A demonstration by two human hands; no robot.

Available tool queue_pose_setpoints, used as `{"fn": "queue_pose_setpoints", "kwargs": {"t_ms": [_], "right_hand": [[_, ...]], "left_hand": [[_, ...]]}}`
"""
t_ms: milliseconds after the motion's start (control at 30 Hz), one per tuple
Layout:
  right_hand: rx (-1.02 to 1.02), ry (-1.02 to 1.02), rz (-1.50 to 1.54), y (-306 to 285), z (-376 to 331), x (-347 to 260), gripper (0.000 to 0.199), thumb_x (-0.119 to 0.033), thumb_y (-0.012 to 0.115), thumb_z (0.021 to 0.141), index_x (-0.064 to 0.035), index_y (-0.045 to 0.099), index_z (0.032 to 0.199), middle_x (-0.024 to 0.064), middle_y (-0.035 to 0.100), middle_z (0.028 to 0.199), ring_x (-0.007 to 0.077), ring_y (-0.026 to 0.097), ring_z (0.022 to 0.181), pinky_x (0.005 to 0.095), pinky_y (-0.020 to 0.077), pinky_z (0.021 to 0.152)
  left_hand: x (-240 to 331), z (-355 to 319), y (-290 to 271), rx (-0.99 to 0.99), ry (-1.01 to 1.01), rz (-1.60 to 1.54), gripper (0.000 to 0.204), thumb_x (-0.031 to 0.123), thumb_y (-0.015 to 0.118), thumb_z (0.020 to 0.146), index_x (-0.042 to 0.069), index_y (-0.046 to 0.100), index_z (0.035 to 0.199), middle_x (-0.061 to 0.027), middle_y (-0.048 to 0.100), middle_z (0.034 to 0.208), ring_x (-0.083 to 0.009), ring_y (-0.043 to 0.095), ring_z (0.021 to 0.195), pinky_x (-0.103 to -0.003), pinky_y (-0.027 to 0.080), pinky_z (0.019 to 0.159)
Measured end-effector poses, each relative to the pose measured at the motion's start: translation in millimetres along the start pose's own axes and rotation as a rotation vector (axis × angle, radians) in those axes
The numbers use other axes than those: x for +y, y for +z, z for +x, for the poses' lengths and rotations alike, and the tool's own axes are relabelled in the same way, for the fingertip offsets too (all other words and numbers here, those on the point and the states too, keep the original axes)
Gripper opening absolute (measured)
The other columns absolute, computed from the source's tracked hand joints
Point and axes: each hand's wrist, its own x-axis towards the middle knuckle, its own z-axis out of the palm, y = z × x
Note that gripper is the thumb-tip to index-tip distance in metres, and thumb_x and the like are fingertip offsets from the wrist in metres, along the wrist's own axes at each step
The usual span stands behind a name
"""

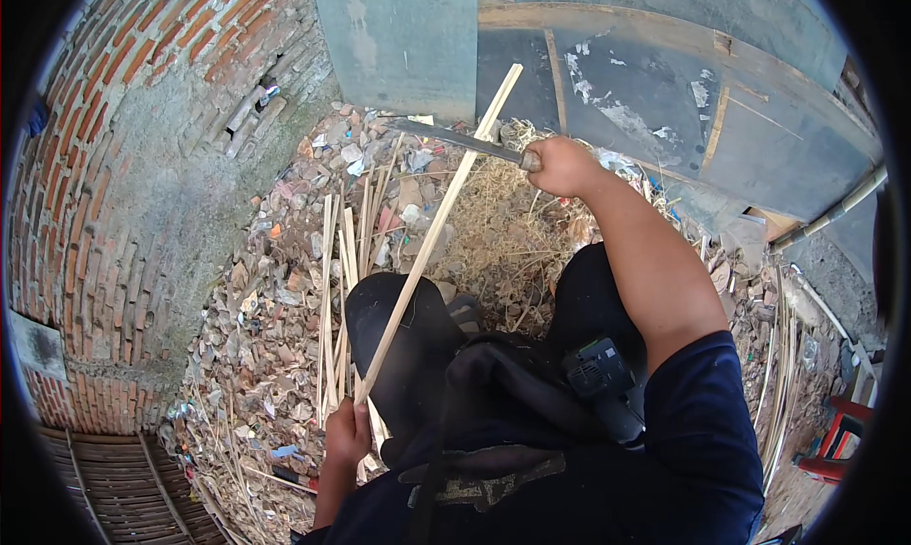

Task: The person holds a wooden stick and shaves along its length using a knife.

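My left hand is closed around the near end of a long, pale bamboo strip. The strip slants up and away past my left knee, and its far end looks split in two. My right hand grips the handle of a machete, arm stretched forward. Its blade points left and crosses the strip below the far tip; whether the edge bites in is too small to tell. Curly pale shavings lie on the ground between my knees. More cut strips lie left of my left knee.
A brick wall rises on the left. Blue-grey panels stand ahead. Rubble and litter cover the ground. More strips lie at right, near a red object. A slatted rack sits at lower left.
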Motion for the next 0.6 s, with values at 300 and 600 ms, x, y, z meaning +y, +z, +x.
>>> {"fn": "queue_pose_setpoints", "kwargs": {"t_ms": [300,600], "right_hand": [[-0.252,-0.367,-0.185,-12.2,-17.8,-54.3,0.023,-0.018,0.067,0.075,-0.0107,0.069,0.097,0.0157,0.073,0.090,0.0376,0.070,0.087,0.0499,0.0552,0.080],[0.029,0.024,0.045,-17.0,-13.7,-30.6,0.031,-0.019,0.067,0.076,-0.0126,0.070,0.106,0.0179,0.072,0.094,0.0379,0.069,0.091,0.0495,0.0550,0.083]], "left_hand": [[-19.3,-2.8,9.9,0.021,-0.031,0.034,0.036,0.030,0.050,0.102,0.001,0.050,0.083,-0.0244,0.056,0.060,-0.0495,0.060,0.062,-0.053,0.044,0.054],[-12.7,6.7,-0.5,-0.023,0.022,0.019,0.033,0.028,0.049,0.103,0.001,0.053,0.085,-0.0246,0.056,0.060,-0.0484,0.060,0.061,-0.052,0.044,0.053]]}}
